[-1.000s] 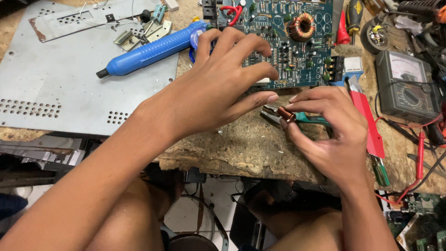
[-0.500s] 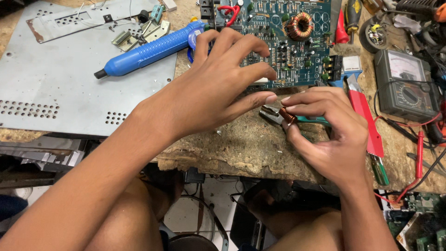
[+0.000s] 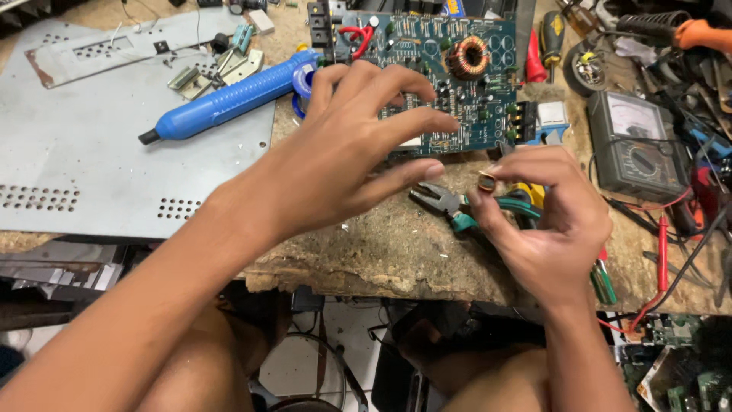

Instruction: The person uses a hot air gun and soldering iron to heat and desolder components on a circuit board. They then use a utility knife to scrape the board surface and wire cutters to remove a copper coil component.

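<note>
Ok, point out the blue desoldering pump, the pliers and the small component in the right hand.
blue desoldering pump (image 3: pixel 229 99), head view, middle of its barrel.
pliers (image 3: pixel 438 200), head view, on the metal head.
small component (image 3: pixel 486 181), head view, its visible top, pinched between fingertips of the right hand (image 3: pixel 553 225).

The left hand (image 3: pixel 351 160) hovers palm down with fingers spread; the right hand (image 3: pixel 553 221) pinches thumb against fingertips, wrist bent.

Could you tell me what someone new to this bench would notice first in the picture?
Probably the two bare hands at the centre: the left hand spread with open fingers over the green circuit board, and the right hand pinching a small brown part beside it. Next, the bright blue pen-shaped tool lying on the grey metal panel at the left.
</note>
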